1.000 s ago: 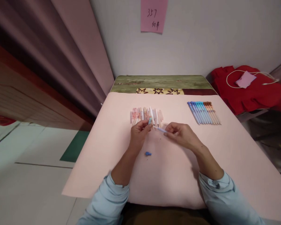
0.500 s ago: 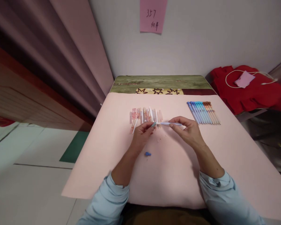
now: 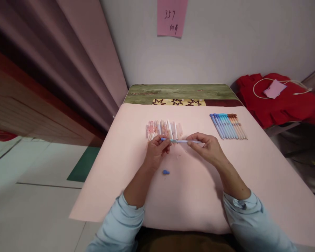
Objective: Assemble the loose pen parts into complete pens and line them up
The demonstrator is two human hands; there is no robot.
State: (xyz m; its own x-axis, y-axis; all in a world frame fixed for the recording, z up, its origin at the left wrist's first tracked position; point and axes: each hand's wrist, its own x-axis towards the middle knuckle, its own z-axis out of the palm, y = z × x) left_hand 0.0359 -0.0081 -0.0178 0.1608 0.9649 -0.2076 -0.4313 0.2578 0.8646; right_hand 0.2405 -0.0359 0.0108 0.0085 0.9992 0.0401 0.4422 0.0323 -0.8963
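Note:
Between my two hands a pale blue pen (image 3: 182,141) lies level above the pink table cover. My left hand (image 3: 157,151) pinches its blue end, and my right hand (image 3: 206,147) pinches the pale barrel on the right. A small blue pen topper (image 3: 166,172) rests on the cover below my left hand. Just beyond my hands lie loose pen parts (image 3: 164,128), pinkish clear pieces and thin white refills, partly hidden by my left fingers. Tiny bits are scattered near them.
A neat row of pens (image 3: 228,126), blue through brown, lies at the back right of the pink cover (image 3: 189,196). Behind is a green wood-patterned tabletop (image 3: 178,91). Red cloth (image 3: 283,108) with a white cable is at right; a curtain (image 3: 94,42) hangs at left.
The pen's two parts have come together into one line, and a blue end now shows at my left fingers. My right hand has shifted slightly left.

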